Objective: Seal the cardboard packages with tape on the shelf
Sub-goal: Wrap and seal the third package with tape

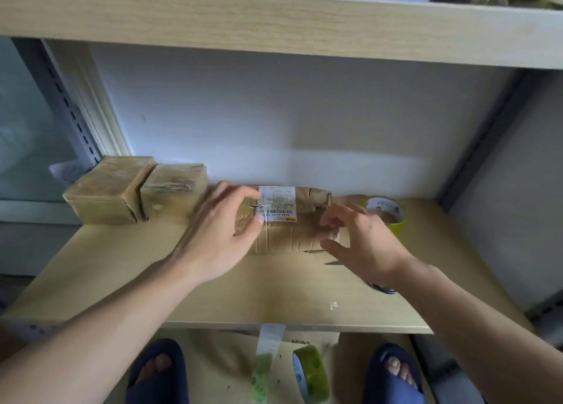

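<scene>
A crumpled brown cardboard package (286, 236) with a white barcode label (278, 204) lies on the middle of the wooden shelf (213, 297). My left hand (224, 233) rests over its left end, fingers loosely curved, thumb tip beside the label. At the package's right end my right hand (362, 242) has its fingers spread and loosely bent, and I cannot tell if they touch the loose flap there. A yellow-green tape roll (388, 216) stands on the shelf just behind my right hand. Neither hand holds tape.
Two taped cardboard packages (106, 191) (175, 185) sit side by side at the shelf's back left. A second green tape roll (312, 373) hangs below the shelf's front edge by its stuck strip (271, 335). What looks like scissors (382, 288) lies under my right wrist. An upper shelf board (274, 22) is overhead.
</scene>
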Demonstrator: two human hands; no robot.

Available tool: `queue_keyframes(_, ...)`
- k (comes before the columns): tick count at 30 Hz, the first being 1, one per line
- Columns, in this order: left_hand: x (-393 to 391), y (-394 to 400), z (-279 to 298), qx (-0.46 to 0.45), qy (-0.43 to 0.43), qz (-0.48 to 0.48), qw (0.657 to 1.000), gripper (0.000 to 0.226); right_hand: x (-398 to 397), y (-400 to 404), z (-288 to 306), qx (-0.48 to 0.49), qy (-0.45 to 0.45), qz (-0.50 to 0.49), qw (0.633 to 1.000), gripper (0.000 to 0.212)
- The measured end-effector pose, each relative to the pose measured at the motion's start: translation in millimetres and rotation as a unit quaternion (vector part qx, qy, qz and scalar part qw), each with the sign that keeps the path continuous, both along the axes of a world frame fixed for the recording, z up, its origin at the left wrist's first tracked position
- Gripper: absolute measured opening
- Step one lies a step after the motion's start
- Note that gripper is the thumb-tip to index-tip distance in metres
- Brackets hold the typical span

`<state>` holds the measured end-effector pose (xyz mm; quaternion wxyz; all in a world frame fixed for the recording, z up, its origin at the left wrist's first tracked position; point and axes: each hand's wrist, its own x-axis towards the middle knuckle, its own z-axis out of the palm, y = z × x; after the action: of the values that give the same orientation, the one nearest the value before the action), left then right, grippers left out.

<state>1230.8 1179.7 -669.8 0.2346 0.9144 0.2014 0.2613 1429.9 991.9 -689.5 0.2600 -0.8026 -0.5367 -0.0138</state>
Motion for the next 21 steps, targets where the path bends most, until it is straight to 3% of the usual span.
queue_keyframes(7,11,-43,-3,-0.044,-0.007,-0.057,0.997,0.017,-21,-22,-3,0.004,0.035,-0.008,0.999,0.017)
queue_keyframes(15,10,-74,-16,-0.154,0.090,-0.105,0.978,0.005,-50,-42,-5,-0.043,0.127,-0.006,0.991,0.012)
queue_keyframes(21,-3,-77,-19,-0.183,0.111,-0.102,0.971,0.008,-70,-54,2,-0.141,0.176,-0.001,0.974,0.007)
